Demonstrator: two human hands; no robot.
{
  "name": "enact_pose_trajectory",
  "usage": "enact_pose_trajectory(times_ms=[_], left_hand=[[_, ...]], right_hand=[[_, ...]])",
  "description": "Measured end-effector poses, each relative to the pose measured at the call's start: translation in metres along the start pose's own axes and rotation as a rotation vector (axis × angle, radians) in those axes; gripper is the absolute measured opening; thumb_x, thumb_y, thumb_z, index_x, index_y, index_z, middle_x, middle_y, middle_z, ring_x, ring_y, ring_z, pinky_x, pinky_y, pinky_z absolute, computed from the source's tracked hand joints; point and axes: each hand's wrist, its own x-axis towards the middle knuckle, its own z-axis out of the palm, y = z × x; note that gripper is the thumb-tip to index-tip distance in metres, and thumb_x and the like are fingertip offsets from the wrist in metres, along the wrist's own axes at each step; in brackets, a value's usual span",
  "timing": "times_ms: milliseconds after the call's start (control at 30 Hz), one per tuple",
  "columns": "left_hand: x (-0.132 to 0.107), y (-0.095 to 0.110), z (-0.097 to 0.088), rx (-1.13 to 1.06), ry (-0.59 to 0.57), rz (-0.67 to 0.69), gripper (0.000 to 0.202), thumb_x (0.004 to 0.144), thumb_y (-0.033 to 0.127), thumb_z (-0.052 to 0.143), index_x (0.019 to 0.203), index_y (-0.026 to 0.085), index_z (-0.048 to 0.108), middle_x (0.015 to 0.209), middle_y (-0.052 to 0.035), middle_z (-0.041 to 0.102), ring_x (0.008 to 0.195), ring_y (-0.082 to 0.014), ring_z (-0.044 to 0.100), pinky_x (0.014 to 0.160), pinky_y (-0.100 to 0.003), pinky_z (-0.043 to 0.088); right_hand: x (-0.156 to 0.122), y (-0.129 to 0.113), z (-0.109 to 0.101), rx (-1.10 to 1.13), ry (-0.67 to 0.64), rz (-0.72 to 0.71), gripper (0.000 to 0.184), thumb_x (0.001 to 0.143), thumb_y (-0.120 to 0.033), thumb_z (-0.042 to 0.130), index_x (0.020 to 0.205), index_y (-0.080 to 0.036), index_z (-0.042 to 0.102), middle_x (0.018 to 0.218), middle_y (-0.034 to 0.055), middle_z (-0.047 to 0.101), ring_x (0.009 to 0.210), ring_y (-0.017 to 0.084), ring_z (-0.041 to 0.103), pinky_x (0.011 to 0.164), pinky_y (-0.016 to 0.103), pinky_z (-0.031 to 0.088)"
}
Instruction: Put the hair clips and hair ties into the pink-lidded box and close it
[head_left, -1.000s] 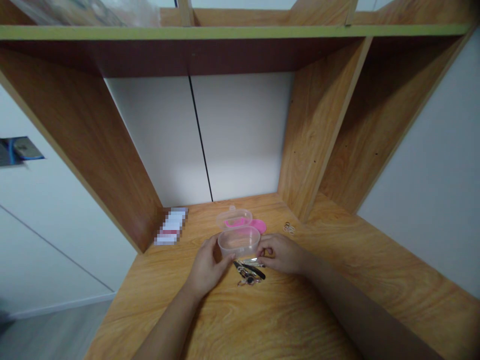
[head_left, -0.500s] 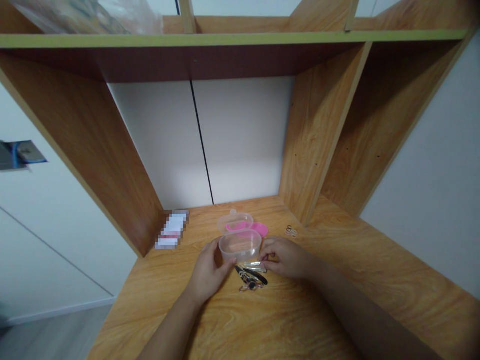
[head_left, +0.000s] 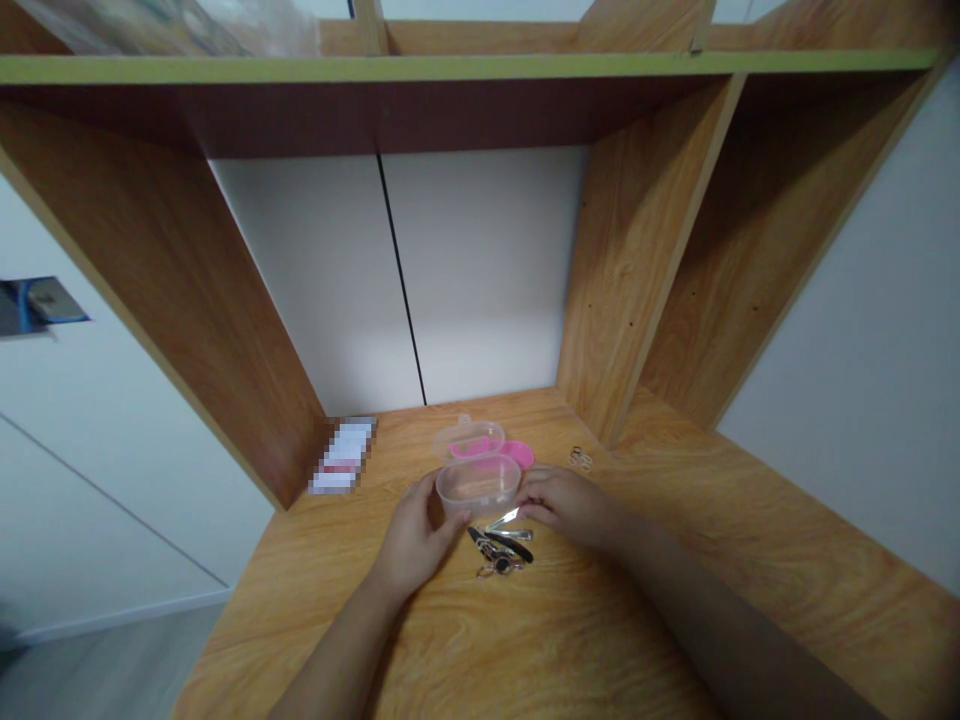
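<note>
A clear, oval plastic tub (head_left: 478,485) sits on the wood-grain desk (head_left: 540,640); it should be light, stiff and a little slippery, best taken by its rim. The left hand (head_left: 415,535), half curled, is against its left end. The right hand (head_left: 562,505), loosely curled, lies just beside its right end, near a slim silver hair clip (head_left: 504,520). Whether either hand has hold, I cannot tell.

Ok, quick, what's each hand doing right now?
Left hand: open, against the clear plastic tub, not clearly gripping.
Right hand: open, beside the tub, holding nothing.
</note>
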Motion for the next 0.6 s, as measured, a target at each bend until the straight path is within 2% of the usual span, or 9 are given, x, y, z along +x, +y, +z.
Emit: enact_pose_trajectory(times_ms=[167,367,600], left_hand=[[0.000,0.002,0.000,-0.022,0.013,0.000,0.053,0.080,0.032,0.076,0.130,0.021,0.062,0.128,-0.0122,0.069,0.119,-0.0321,0.064,0.107,-0.050,0.047],[0.000,0.004,-0.001,-0.019,0.006,-0.010,0.052,0.080,0.032,0.075,0.129,0.021,0.061,0.128,-0.0118,0.069,0.119,-0.0315,0.064,0.106,-0.049,0.047],[0.001,0.002,-0.001,-0.006,-0.030,-0.007,0.052,0.082,0.030,0.073,0.132,0.021,0.058,0.131,-0.0120,0.066,0.122,-0.0298,0.062,0.109,-0.049,0.044]], right_hand=[[-0.001,-0.006,-0.008,-0.007,0.028,0.009,0.026,0.099,-0.036,0.054,0.098,-0.020,0.075,0.098,0.0069,0.074,0.096,0.021,0.065,0.088,0.033,0.047],[-0.004,-0.010,-0.009,-0.052,-0.023,-0.022,0.022,0.093,-0.029,0.059,0.082,-0.019,0.074,0.082,0.0047,0.072,0.077,0.017,0.064,0.070,0.027,0.045],[-0.007,-0.014,-0.010,-0.052,-0.037,-0.023,0.014,0.089,-0.029,0.063,0.084,-0.021,0.074,0.081,0.0027,0.072,0.075,0.016,0.064,0.068,0.026,0.044]])
